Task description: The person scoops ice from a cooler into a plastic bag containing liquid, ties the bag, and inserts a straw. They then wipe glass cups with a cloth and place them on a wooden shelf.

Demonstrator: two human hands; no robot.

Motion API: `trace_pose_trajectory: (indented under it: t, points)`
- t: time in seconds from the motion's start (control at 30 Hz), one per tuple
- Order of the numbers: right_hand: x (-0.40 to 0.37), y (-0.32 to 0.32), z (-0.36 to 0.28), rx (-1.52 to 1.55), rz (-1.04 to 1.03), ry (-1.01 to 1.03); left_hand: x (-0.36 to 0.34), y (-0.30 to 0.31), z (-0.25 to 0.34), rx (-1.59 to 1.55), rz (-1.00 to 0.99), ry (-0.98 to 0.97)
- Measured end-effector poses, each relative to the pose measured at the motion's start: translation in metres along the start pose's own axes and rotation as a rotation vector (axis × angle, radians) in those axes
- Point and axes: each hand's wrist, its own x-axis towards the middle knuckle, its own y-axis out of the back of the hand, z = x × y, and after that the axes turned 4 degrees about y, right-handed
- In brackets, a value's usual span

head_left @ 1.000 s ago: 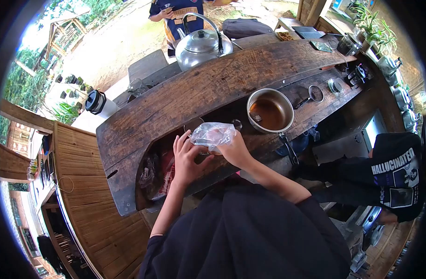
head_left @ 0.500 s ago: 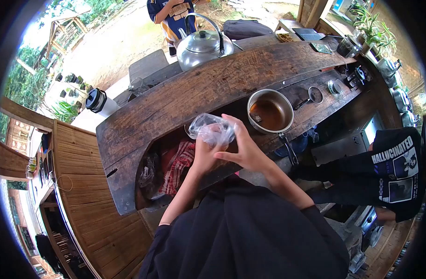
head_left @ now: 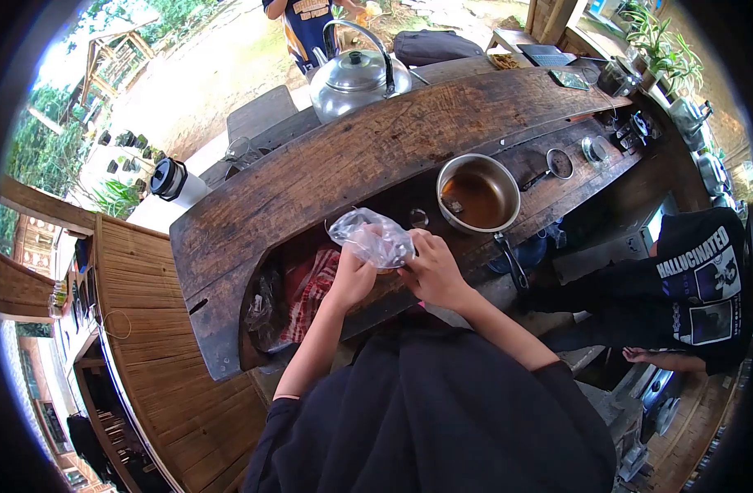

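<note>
A clear plastic bag (head_left: 370, 237) is held up between my two hands, above the recessed shelf of the wooden counter (head_left: 344, 177). My left hand (head_left: 354, 275) is closed on the bag's lower left side, its fingers partly behind the plastic. At the bag's right edge, my right hand (head_left: 432, 267) pinches the plastic with bent fingers. Just right of the hands sits a metal saucepan (head_left: 478, 193) with brown liquid and a small lump in it. A small round clear object (head_left: 418, 218) lies between bag and pan. Red checkered cloth (head_left: 312, 292) lies left of my left hand.
A large kettle (head_left: 356, 74) stands at the counter's far edge, a white jug (head_left: 178, 182) beyond its left side. A small strainer (head_left: 555, 166) lies right of the pan, whose handle (head_left: 510, 261) points toward me. One person (head_left: 697, 287) stands right, another (head_left: 309, 29) beyond the kettle.
My right hand has gone from spread fingers to a pinch on the bag's edge. The bag has tilted and flattened. The person beyond the kettle has shifted right; the right-hand person's arm has moved.
</note>
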Motion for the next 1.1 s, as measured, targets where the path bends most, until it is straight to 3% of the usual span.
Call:
trace_pose_trajectory:
  t: [0.1, 0.33, 0.43, 0.53, 0.63, 0.93, 1.07, 1.1]
  points:
    - [0.005, -0.002, 0.009, 0.102, -0.051, 0.029, -0.002, -0.004, 0.016, 0.069, -0.011, -0.039]
    - [0.021, 0.023, 0.008, -0.034, -0.061, 0.057, -0.005, 0.004, 0.006, 0.010, -0.018, -0.003]
    - [0.022, 0.023, 0.010, 0.100, -0.099, -0.096, -0.004, 0.005, 0.006, -0.120, -0.014, 0.001]
    - [0.022, 0.018, 0.013, 0.101, -0.079, -0.009, -0.007, 0.000, 0.017, -0.217, -0.079, 0.033]
    - [0.025, 0.009, 0.023, 0.122, -0.133, 0.044, -0.007, 0.007, 0.001, -0.156, -0.133, 0.056]
    - [0.033, 0.011, 0.013, -0.217, -0.321, 0.048, -0.005, 0.005, 0.010, 0.058, -0.079, 0.044]
    - [0.039, 0.011, 0.019, -0.059, -0.473, -0.051, 0.000, 0.010, -0.006, 0.343, -0.078, -0.060]
    - [0.041, 0.018, 0.018, -0.035, -0.475, -0.046, 0.000, 0.010, -0.004, 0.278, -0.077, -0.039]
